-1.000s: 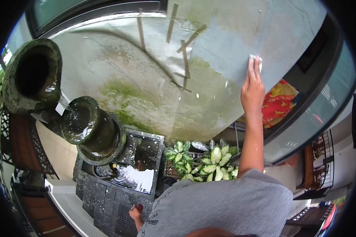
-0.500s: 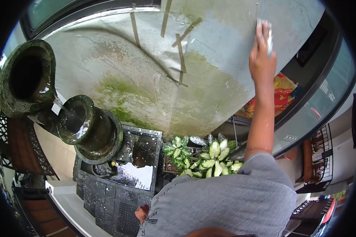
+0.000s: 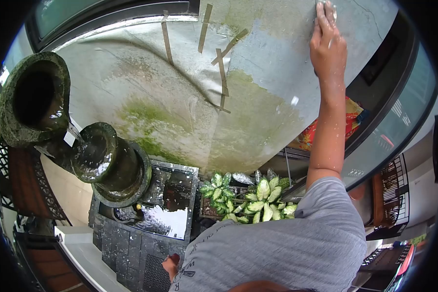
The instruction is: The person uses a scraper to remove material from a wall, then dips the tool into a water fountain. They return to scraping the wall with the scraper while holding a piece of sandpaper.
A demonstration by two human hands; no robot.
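A small, flat, whitish piece (image 3: pixel 334 14) lies against the blue-grey painted wall (image 3: pixel 277 53), held under the extended fingers of the right hand (image 3: pixel 329 52). Its visible edge runs roughly along them; its full long axis is hidden. The curled left hand (image 3: pixel 170 264) is well apart, its contents impossible to tell.

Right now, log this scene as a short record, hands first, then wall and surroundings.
working_hand: right hand, arm raised, fingers on the pale piece against the wall
other_hand: left hand, low; grip unclear
wall_state: green growth low down, tape strips higher
water: runs from upper stone vessel into lower stone vessel
below_wall: water basin, variegated plants beside it
unclear: what the pale piece is
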